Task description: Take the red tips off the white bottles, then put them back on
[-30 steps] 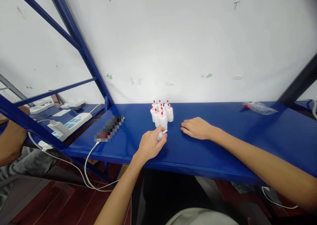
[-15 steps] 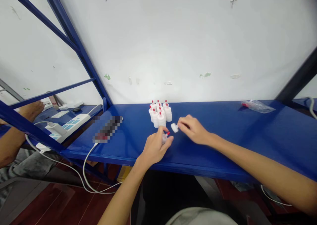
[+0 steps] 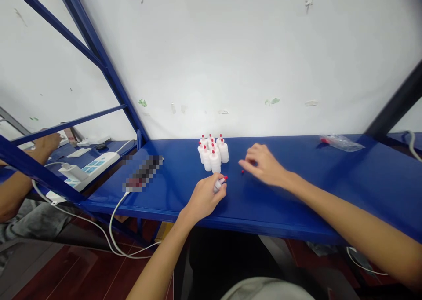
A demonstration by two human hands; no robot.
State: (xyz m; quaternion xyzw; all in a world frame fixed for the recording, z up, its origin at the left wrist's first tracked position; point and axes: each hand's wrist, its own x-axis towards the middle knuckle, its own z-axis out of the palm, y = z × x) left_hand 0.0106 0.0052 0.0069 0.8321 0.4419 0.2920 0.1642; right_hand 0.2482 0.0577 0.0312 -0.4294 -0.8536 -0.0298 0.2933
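Fingers of the left hand [image 3: 205, 196] are wrapping around a tilted white bottle [image 3: 218, 185] with a red tip, in front of the upright bottles [image 3: 215, 161]. The right hand's [image 3: 265, 167] fingers are bending loosely, apart from the thumb, near a red cap [image 3: 242, 171] lying on the blue table [image 3: 257, 212]. A scuffed white wall [image 3: 231, 62] is rising behind; a bag [image 3: 346, 143] is lying at right. Pixelation is hiding any brand on a dark item [image 3: 145, 172]; the power strip's [image 3: 107, 162] markings are staying unreadably small.
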